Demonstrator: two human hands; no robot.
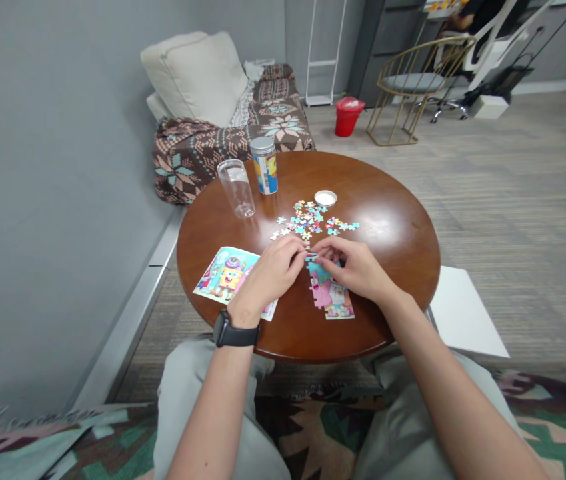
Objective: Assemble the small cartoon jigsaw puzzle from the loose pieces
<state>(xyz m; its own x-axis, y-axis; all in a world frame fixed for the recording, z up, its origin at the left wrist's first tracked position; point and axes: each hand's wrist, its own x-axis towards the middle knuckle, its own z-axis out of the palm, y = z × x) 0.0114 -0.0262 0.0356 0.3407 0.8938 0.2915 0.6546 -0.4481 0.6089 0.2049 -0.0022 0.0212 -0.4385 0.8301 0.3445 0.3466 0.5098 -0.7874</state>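
The room comes through to me grey-walled, with a sofa (227, 127) under a patterned throw and a red bin (349, 115) beyond a round wooden counter (393, 247). I have the left hand (275, 267) and the right hand (350, 267) low over the counter's near half, facing each other, fingers curled inward. Their fingertips nearly meet around a small puzzle piece (309, 257), and from this view I can't tell which hand has hold of it. Neither hand is spread open.

Just below the right hand lies a partly assembled jigsaw section (330, 297) showing a pink cartoon starfish. Under the left hand's heel is a picture card (225, 275) with SpongeBob on it. Ahead of both hands spreads a scatter of loose jigsaw pieces (307, 223), with a white lid (325, 198) just past them. Further ahead of the left hand stand a clear plastic jar (236, 188) and a labelled canister (264, 165) with a cartoon print, its small lettering unreadable to me. A black watch (235, 330) circles the left wrist.
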